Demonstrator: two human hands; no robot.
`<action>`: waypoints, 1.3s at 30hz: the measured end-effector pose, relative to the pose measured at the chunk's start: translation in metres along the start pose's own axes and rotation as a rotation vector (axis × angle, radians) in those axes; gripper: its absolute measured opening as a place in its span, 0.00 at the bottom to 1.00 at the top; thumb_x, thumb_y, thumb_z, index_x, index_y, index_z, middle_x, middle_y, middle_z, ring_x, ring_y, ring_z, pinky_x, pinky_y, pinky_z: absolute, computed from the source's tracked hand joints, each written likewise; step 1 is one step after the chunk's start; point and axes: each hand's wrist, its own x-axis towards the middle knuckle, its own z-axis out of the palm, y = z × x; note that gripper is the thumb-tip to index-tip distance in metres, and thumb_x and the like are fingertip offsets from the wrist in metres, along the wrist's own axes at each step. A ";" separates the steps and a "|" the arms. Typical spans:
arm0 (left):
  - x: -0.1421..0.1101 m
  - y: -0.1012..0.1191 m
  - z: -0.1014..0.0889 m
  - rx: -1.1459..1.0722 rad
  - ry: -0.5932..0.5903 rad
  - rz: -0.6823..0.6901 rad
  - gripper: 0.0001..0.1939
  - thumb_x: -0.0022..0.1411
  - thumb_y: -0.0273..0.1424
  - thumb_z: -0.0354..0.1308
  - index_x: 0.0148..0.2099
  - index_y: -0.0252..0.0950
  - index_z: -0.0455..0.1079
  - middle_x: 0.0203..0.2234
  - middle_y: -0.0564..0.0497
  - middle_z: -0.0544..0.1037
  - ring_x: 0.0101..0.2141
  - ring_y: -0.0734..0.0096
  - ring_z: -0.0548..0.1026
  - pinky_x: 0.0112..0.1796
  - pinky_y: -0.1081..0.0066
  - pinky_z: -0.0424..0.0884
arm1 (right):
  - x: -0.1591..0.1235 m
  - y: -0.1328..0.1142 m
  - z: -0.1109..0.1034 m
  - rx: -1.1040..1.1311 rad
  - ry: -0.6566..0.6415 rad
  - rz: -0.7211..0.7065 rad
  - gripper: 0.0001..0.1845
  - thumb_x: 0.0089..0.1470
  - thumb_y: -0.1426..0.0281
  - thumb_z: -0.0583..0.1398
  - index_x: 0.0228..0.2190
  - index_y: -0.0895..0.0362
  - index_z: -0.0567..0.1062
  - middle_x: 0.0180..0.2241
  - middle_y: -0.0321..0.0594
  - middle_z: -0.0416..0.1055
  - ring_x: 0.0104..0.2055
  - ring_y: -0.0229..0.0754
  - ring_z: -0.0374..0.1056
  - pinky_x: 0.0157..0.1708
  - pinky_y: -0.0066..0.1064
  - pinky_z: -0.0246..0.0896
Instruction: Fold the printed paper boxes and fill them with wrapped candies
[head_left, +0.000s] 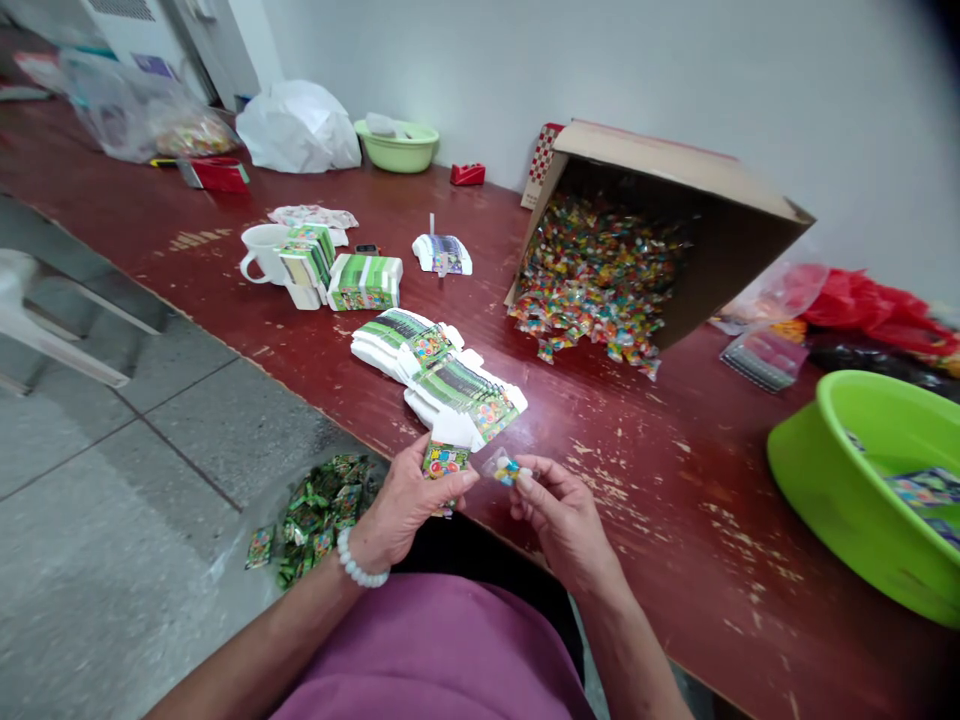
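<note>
My left hand (416,495) is closed around a small printed green candy box (445,459), its white flap standing up at the top. Just right of it, my right hand (559,505) pinches a small clear packet of colourful candies (504,468) between thumb and fingers. The packet is beside the box, close to its upper end. Beyond my hands, overlapping rows of flat green-and-white boxes (465,395) lie fanned out on the red table (637,480). A tipped cardboard carton (739,240) spills many similar candy packets (600,270) toward me.
A bright green basin (821,490) with printed packs stands at the right. Stacked green boxes (366,282) and a white mug (262,250) are farther left. A clear bag of filled green boxes (322,515) hangs below the table edge, near a white plastic chair (45,320).
</note>
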 end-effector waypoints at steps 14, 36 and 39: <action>-0.002 0.003 0.008 -0.066 -0.042 -0.036 0.21 0.48 0.34 0.73 0.43 0.33 0.72 0.29 0.53 0.78 0.22 0.77 0.71 0.23 0.76 0.69 | -0.010 -0.004 0.009 0.026 0.003 0.112 0.18 0.46 0.62 0.73 0.39 0.54 0.81 0.28 0.36 0.74 0.28 0.35 0.68 0.28 0.25 0.66; -0.008 -0.001 -0.016 0.270 -0.471 -0.095 0.19 0.56 0.37 0.66 0.48 0.34 0.71 0.28 0.56 0.68 0.25 0.77 0.64 0.26 0.75 0.68 | -0.007 -0.005 -0.004 -0.171 0.008 -0.046 0.13 0.51 0.59 0.69 0.36 0.53 0.80 0.26 0.35 0.74 0.25 0.35 0.64 0.27 0.28 0.62; -0.009 -0.006 -0.011 0.286 -0.497 -0.102 0.19 0.56 0.37 0.67 0.46 0.34 0.70 0.28 0.56 0.68 0.26 0.77 0.64 0.25 0.76 0.67 | -0.009 -0.014 -0.003 -0.483 -0.060 -0.204 0.09 0.56 0.61 0.65 0.36 0.52 0.81 0.32 0.39 0.76 0.33 0.41 0.69 0.35 0.32 0.64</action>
